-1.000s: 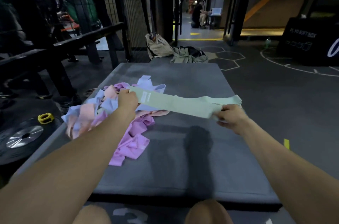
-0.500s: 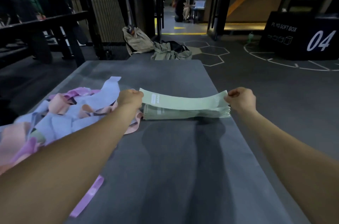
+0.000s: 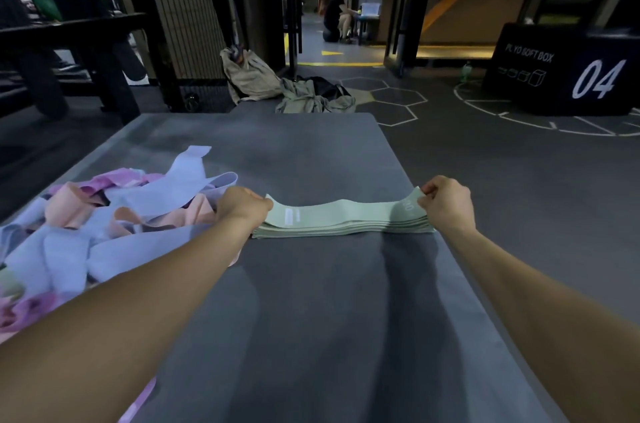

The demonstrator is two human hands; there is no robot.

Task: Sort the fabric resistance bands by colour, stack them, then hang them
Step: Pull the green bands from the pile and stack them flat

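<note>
Head view, the only one: L hand and R hand each pinch one end of a green band, fingers curled and clamped on the fabric. The band spans between them, mid part sagging, directly over the green stack. It seems to touch the stack near the L end; R end is lifted a bit, printed mark showing by the R fingertips. Stack sits on the grey mat, roughly centre-right, edges fairly square.

Left of the stack, touching the L forearm, lies the unsorted pile: lilac-blue, peach and pink/purple bands tangled together, w/ a bit of green poking out at the far left edge. One pink band trails off near the bottom edge of the mat.

Step in hand, I'd judge: sorting + stacking green, this band abt to be laid as the top layer. Other colours not yet started; hanging is far off.

Next move needs: lower both ends evenly, line up w/ stack edges, let go w/o dragging the layers below. Then back to the pile for any remaining green, e.g. that scrap at far left.

Background: plyo soft box marked 04, bags on the floor beyond the mat, a seated person in the corridor.
</note>
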